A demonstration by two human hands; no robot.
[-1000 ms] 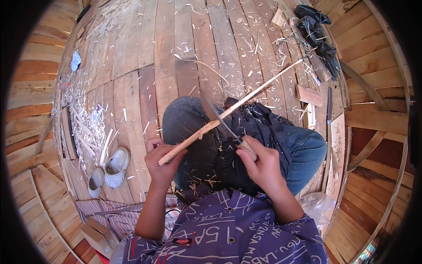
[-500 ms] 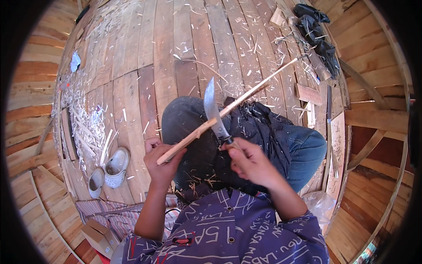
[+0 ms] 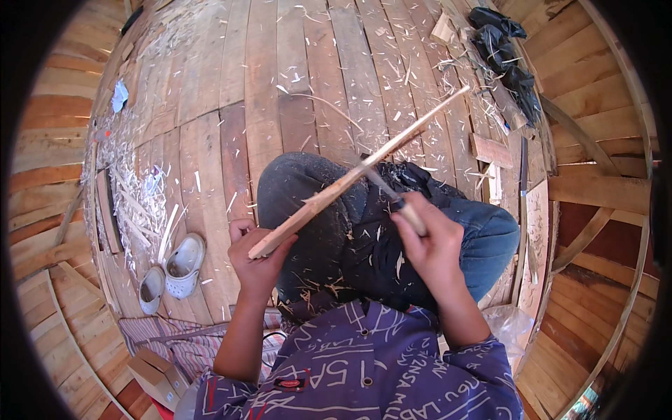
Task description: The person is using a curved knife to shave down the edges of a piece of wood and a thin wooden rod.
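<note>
1. The person's left hand (image 3: 259, 260) is closed around the near end of a long wooden stick (image 3: 315, 205); its curled fingers (image 3: 242, 228) lie left of the wood and its thumb right of it, with the butt showing between them.
2. From that grip the stick slants far and right, passing above the dark-trousered legs (image 3: 301, 189), its thin tip well apart from both hands.
3. The right hand (image 3: 435, 245) is wrapped around the handle of a knife (image 3: 414, 215), thumb along the handle's left side.
4. The blade points far and left, meeting the stick's line around its middle, beyond the left fingers; whether its edge touches the wood cannot be told.
5. Pale shavings (image 3: 150, 183) litter the plank floor, left.
</note>
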